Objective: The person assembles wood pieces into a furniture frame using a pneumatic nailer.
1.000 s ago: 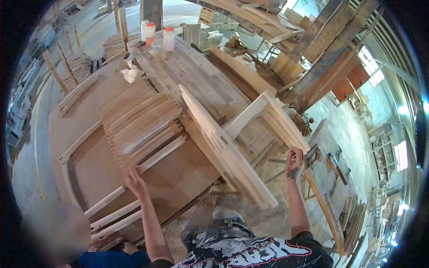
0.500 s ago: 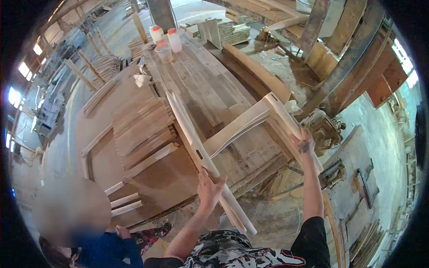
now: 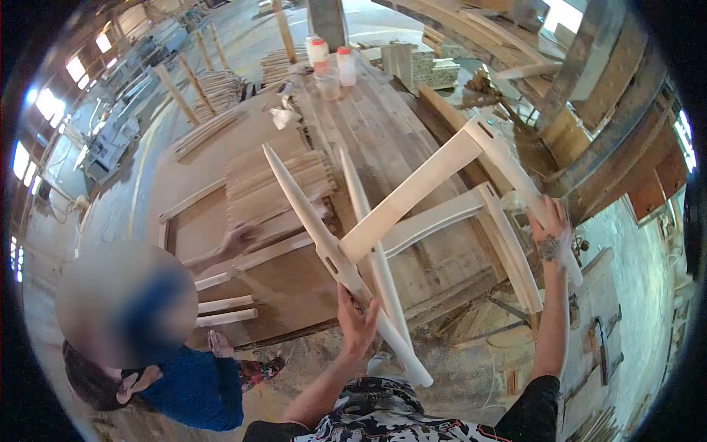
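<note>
My left hand (image 3: 357, 320) is closed round the left leg of a pale wooden leg frame (image 3: 412, 197), below a slot in that leg. My right hand (image 3: 551, 228) grips the opposite leg. The frame has two tapered round legs joined by a flat crossrail, and it is raised and tilted above the bench. Under it a second, similar leg frame (image 3: 434, 222) rests on the plank-topped bench (image 3: 353, 121), partly covered by the held one.
At left, a co-worker in a blue top (image 3: 195, 387) reaches a hand (image 3: 239, 239) over a stack of wooden slats (image 3: 272, 184). Jars with red lids (image 3: 346, 66) stand at the bench's far end. Loose pale sticks (image 3: 224, 303) lie near the co-worker. A metal clamp (image 3: 600, 346) is at right.
Both my hands have raised one leg frame, uncovering another beneath it. The co-worker's arm now stretches over the slats. The view has shifted, with the background moving right.
</note>
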Demonstrator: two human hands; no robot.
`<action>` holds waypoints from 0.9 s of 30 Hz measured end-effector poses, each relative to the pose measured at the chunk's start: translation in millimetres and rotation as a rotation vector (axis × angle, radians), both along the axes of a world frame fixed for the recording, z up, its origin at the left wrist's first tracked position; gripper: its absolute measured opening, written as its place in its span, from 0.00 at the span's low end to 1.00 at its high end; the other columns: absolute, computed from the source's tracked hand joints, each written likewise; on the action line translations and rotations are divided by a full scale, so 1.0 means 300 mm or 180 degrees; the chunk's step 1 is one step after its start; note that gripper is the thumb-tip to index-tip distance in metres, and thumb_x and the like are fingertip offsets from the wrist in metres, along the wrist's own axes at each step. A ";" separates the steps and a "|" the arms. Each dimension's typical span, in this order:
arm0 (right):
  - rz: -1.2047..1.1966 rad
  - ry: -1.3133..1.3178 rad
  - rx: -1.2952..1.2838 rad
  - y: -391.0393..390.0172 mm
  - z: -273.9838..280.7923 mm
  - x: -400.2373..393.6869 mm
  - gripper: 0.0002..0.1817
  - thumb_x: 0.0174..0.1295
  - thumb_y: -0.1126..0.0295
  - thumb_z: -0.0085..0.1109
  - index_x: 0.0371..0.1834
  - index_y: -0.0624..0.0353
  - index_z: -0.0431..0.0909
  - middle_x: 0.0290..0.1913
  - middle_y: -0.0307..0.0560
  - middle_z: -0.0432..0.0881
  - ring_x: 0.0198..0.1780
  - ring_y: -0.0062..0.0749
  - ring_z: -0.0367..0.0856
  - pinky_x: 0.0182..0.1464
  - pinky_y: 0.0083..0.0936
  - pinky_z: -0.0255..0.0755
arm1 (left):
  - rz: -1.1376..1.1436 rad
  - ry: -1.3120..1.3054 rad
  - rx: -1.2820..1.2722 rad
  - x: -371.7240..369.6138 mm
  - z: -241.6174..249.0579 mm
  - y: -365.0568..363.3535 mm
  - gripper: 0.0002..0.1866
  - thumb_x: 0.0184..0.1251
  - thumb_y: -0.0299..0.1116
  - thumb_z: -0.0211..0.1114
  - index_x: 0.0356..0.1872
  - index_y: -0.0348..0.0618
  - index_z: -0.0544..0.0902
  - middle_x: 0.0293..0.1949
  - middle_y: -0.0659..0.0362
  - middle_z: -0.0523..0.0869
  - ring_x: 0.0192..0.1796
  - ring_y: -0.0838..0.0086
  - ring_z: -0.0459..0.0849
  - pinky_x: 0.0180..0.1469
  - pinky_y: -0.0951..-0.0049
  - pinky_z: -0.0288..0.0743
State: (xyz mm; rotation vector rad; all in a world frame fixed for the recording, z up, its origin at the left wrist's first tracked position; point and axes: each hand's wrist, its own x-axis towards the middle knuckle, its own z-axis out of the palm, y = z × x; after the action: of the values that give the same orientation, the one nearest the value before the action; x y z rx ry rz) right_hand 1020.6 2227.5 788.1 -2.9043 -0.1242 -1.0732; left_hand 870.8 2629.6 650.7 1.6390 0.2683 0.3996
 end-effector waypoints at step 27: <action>0.0521 -0.0185 -0.0297 0.760 0.353 -0.043 0.28 0.57 0.57 0.75 0.59 0.53 0.79 0.52 0.45 0.79 0.53 0.47 0.83 0.53 0.42 0.80 | 0.0581 0.0134 -0.0513 -0.169 0.143 0.534 0.35 0.62 0.26 0.70 0.71 0.38 0.66 0.50 0.50 0.82 0.48 0.67 0.85 0.50 0.66 0.81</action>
State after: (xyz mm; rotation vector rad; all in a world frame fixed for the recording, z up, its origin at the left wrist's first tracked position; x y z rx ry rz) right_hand 1007.8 2455.6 894.0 -2.8818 -0.4170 -1.1530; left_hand 820.0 2789.7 693.6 1.4707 0.4723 0.4696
